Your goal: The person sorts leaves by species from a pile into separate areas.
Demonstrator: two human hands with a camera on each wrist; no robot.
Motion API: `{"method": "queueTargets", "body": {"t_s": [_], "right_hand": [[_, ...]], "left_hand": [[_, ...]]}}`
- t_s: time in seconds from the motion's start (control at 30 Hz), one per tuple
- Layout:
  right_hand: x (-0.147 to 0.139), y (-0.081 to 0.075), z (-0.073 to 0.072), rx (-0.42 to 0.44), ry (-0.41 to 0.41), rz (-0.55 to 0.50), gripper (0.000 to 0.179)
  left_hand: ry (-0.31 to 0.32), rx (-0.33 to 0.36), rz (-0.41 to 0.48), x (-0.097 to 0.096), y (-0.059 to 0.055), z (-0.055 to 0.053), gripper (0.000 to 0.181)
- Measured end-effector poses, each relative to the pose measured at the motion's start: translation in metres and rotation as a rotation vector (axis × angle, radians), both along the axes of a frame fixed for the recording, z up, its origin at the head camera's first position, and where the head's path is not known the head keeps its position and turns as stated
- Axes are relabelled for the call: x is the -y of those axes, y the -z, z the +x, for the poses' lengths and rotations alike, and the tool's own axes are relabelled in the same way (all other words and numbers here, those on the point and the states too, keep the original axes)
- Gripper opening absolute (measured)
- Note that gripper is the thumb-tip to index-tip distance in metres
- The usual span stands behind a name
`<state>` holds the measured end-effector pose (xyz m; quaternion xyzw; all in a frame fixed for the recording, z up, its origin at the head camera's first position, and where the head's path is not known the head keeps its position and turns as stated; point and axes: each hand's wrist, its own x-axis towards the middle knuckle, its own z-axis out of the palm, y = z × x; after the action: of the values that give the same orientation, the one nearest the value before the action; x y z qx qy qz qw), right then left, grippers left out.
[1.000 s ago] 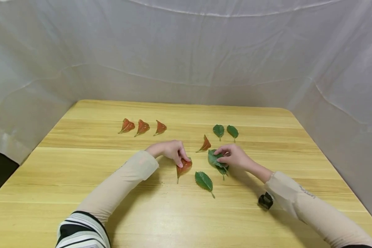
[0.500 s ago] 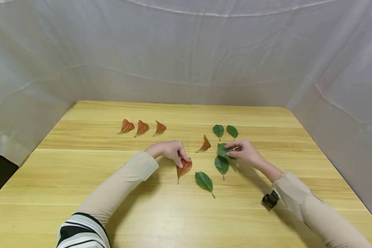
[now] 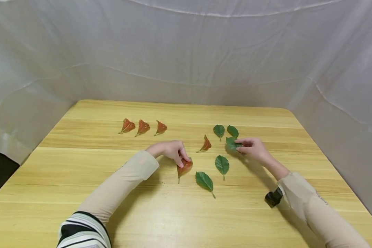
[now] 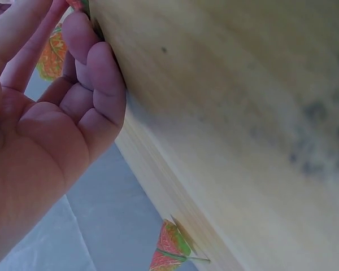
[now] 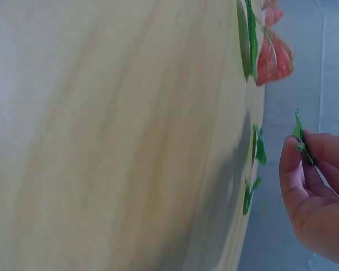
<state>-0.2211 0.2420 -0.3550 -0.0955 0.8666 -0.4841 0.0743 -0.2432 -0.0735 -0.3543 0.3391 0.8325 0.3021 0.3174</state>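
My right hand [image 3: 253, 148] pinches a green leaf [image 3: 231, 143] between thumb and fingers. In the right wrist view this leaf [image 5: 299, 135] is seen edge-on, raised off the wooden surface. My left hand [image 3: 174, 152] holds a red leaf [image 3: 186, 166] at its upper part, thumb and forefinger on it, its stem pointing toward me. In the left wrist view the outer fingers [image 4: 106, 84] are curled against the table. Close to the hands lie two green leaves, one upright [image 3: 221, 164] and one slanted [image 3: 204, 181], and a folded red leaf [image 3: 205, 144].
Three red leaves, left [image 3: 126, 126], middle [image 3: 142, 127] and right [image 3: 161, 127], form a row at the back left of the wooden table [image 3: 136, 213]. Two green leaves [image 3: 218, 131] lie at the back right. A pale curtain [image 3: 186, 51] surrounds the table's far sides.
My right hand has carried its green leaf back and to the right, away from the upright green leaf it overlapped. The left hand has stayed on the red leaf.
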Motion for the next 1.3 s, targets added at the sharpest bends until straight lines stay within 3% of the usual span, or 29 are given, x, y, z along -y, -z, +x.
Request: {"method": "queueTargets", "body": {"t_s": [0.47,1.3], "right_hand": [[-0.025,-0.002,-0.018,-0.038,0.136,0.066,0.037],[-0.042,0.008,-0.058,0.091,0.226,0.131,0.045]], "left_hand": [[-0.007,0.025,0.007,0.000,0.003,-0.002,0.031],[0.002,0.025,0.010,0.000,0.000,0.000,0.032]]}}
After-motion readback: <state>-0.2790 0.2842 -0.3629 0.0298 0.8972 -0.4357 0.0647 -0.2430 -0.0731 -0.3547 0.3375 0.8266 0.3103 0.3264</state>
